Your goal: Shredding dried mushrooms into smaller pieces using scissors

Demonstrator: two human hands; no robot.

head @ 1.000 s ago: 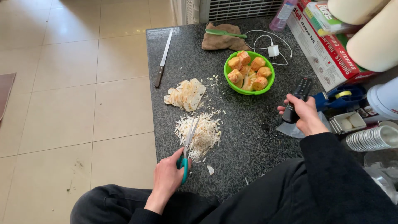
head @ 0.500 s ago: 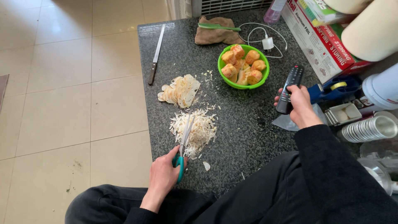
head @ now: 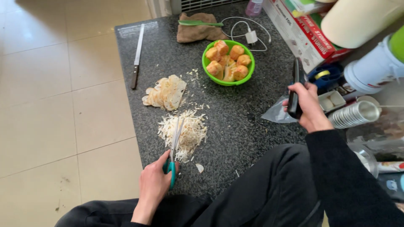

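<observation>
Two hands are busy: the left hand (head: 155,181) grips the teal scissors (head: 173,153), so keep their blades low over the shredded pile (head: 185,132), while the right hand (head: 309,105), far from that pile, holds a black remote (head: 294,90) tight.

My left hand (head: 153,183) grips teal-handled scissors (head: 174,149), blades lying in the shredded pile (head: 185,132) just ahead. My right hand (head: 309,107) holds a black remote (head: 293,90) upright, green bowl (head: 209,73) beyond.
</observation>
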